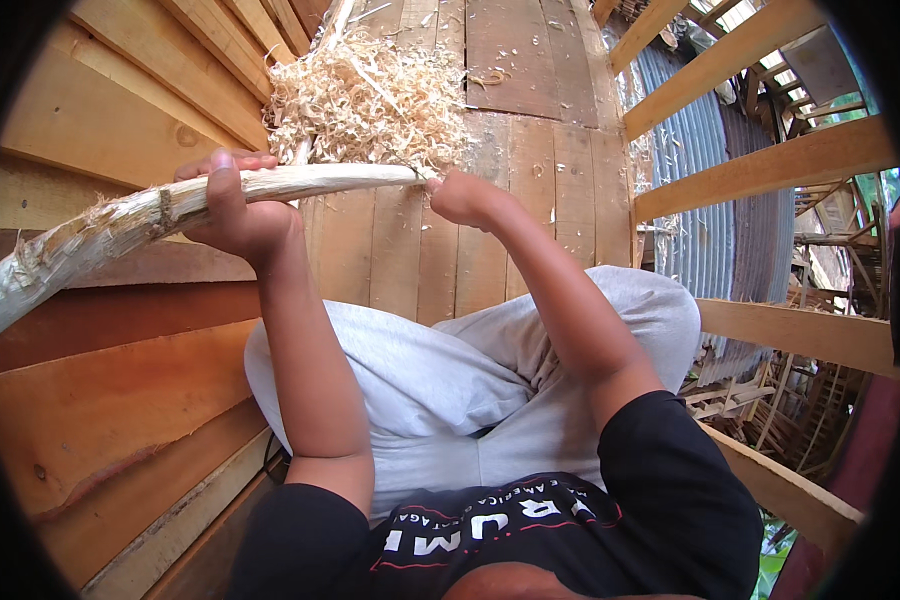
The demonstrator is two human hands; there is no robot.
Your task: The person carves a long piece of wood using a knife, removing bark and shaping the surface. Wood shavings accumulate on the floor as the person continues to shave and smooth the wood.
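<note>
A long, slightly curved wooden branch (320, 177) runs from the left rim to the middle. It is pale and stripped smooth at its right end, with rough bark fibres toward the left. My left hand (232, 215) grips it from below, thumb up on the near side and fingers behind it. At the tapered right tip is my right hand (459, 198), closed in a fist. Something small and pale shows between that fist and the tip; what the fist holds is hidden.
Curly wood shavings (365, 100) are heaped on the plank floor (395, 265) beyond my hands. A board wall (100, 385) stands close on the left. Wooden rails (765, 170) line the right side, with corrugated metal sheets (682, 215) below. My crossed legs (410, 360) lie beneath my arms.
</note>
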